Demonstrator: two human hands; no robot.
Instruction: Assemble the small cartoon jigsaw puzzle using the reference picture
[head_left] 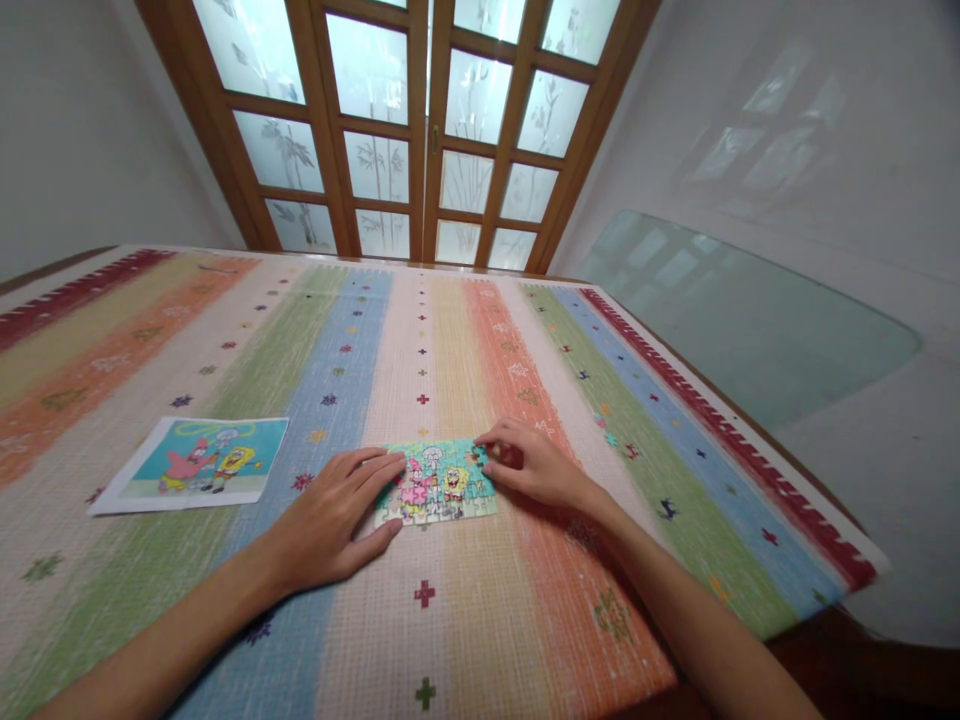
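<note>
A small cartoon jigsaw puzzle, mostly joined, lies on the striped tablecloth in front of me. My left hand rests over its left side, fingers stretched out and thumb apart near the lower edge. At the upper right corner, my right hand has its thumb and index finger curled around a teal puzzle piece. Part of that piece is hidden by the fingertips. To the left lies a printed reference picture with the same cartoon figures. Two loose puzzle pieces lie right of my right hand.
The striped tablecloth covers the large table, whose right edge runs down toward the lower right. Behind it stand wooden doors with frosted panes. A glass panel is by the white wall on the right.
</note>
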